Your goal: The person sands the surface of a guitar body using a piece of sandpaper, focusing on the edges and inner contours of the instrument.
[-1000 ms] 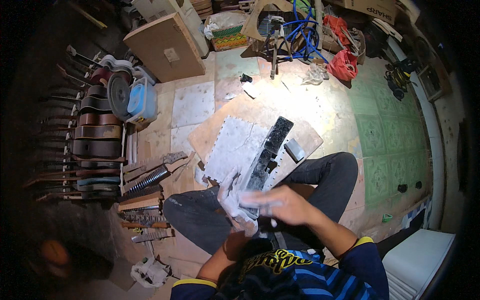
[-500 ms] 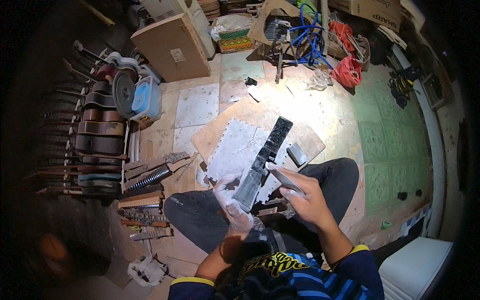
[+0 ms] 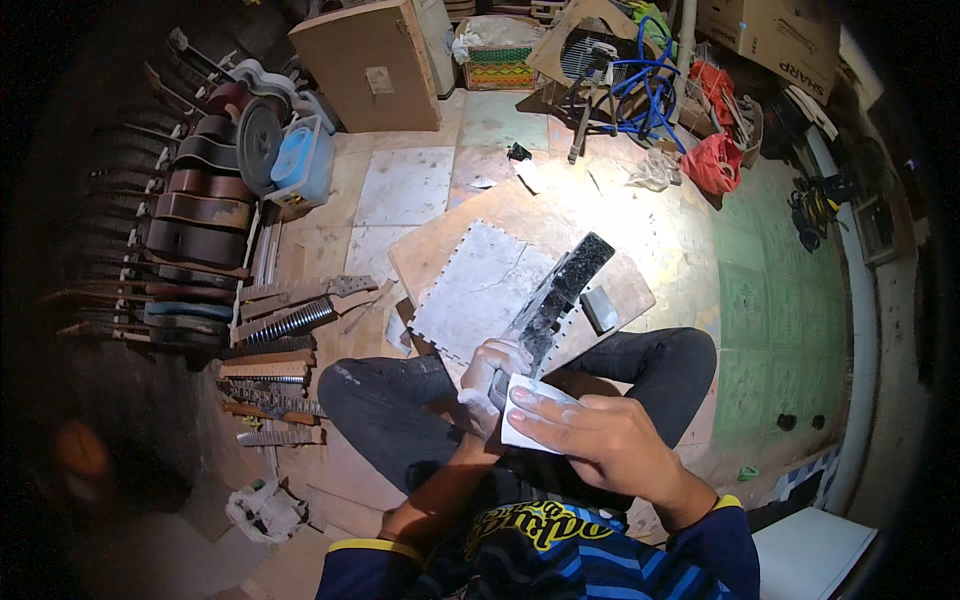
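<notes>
Powdery white dust coats my left hand [image 3: 492,378], whose fingers wrap around the near part of a long dark grey, dust-smeared bar [image 3: 568,280] angled away from me. My right hand [image 3: 590,430] holds a small white sheet [image 3: 532,392], perhaps abrasive paper, with its fingers lying over it at the bar's near end, which the sheet partly hides. Beneath the bar's far part are a white interlocking mat [image 3: 466,285] and a wooden board [image 3: 415,250] on the floor between my bent legs. A small grey block [image 3: 599,309] rests right of the bar.
Guitars [image 3: 195,235] line the left wall, with several unfinished necks [image 3: 275,365] below them. A blue plastic tub [image 3: 305,160], leaning board [image 3: 355,70] and coiled blue hose [image 3: 645,95] sit at the back. Red bags [image 3: 708,165] and a white appliance [image 3: 805,550] are at right.
My right hand has moved toward me to the bar's near end, the white sheet now facing up under its fingers. My left hand has shifted right and upward; the bar has shifted slightly right.
</notes>
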Demonstrator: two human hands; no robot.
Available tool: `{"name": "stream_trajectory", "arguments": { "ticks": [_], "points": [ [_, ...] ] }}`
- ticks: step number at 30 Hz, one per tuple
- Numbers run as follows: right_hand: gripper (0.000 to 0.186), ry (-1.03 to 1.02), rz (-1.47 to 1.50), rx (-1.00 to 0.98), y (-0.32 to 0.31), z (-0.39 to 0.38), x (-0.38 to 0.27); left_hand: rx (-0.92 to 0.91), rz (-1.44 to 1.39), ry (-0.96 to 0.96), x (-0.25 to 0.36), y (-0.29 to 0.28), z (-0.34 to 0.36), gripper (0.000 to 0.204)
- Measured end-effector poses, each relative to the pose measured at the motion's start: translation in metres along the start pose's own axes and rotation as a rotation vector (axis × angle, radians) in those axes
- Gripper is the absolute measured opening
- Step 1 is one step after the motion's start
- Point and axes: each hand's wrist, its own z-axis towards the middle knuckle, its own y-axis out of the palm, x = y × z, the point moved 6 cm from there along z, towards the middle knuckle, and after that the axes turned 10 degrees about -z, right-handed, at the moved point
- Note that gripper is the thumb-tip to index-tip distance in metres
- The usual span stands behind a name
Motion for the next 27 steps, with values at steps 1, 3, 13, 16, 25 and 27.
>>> {"name": "stream_trajectory", "arguments": {
  "ticks": [1,3,13,16,25,27],
  "points": [
    [0.07,-0.007,-0.001,-0.008,-0.001,0.005,-0.003,0.009,0.001,0.006,0.004,0.001,-0.002,0.046],
    [0.072,-0.046,-0.234,0.027,-0.001,0.014,-0.013,0.045,0.679,-0.461,-0.012,-0.003,-0.018,0.077],
    [0.063,-0.047,-0.353,-0.074,-0.008,0.022,-0.028,-0.029,-0.06,-0.102,-0.009,-0.007,-0.007,0.051],
    [0.067,0.002,-0.319,-0.115,-0.008,0.011,-0.03,-0.101,-0.053,-0.048,-0.001,-0.003,0.005,0.048],
    [0.075,0.118,-0.025,-0.089,-0.002,0.017,-0.017,-0.024,0.012,-0.077,0.003,-0.005,0.004,0.049],
    [0.075,0.138,0.005,-0.059,0.003,0.021,-0.011,0.095,0.262,-0.416,-0.021,-0.024,-0.021,0.064]
  ]
}}
